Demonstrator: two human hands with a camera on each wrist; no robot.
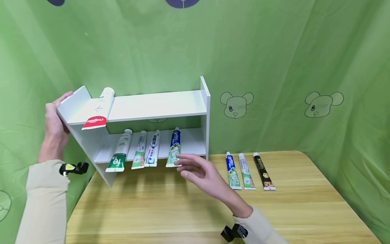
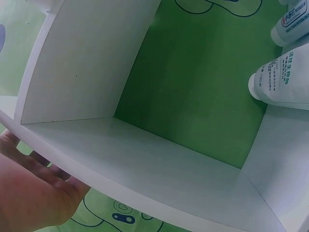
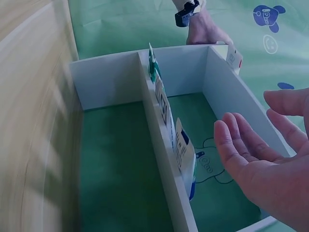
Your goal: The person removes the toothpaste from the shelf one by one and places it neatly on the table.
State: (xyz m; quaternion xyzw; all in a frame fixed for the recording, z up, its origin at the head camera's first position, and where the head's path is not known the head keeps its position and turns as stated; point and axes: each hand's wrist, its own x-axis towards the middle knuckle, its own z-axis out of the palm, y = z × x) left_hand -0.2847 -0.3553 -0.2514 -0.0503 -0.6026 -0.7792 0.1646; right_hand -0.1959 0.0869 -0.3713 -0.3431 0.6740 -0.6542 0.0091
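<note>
One white shelf (image 1: pixel 158 103) is gripped at upper left edge by left hand (image 1: pixel 56 123); four toothpaste tubes (image 1: pixel 139 150) carried over lower front edge; right hand (image 1: pixel 207 176), its grip wide, held near rightmost tube (image 1: pixel 175 145).

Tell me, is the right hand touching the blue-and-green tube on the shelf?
Apart. The right wrist view shows a strip of green backdrop between the right hand and the blue-and-green tube.

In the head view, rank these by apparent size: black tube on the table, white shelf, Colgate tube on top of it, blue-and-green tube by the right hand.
1. White shelf
2. Colgate tube
3. Blue-and-green tube and black tube: too alike to rank.
</note>
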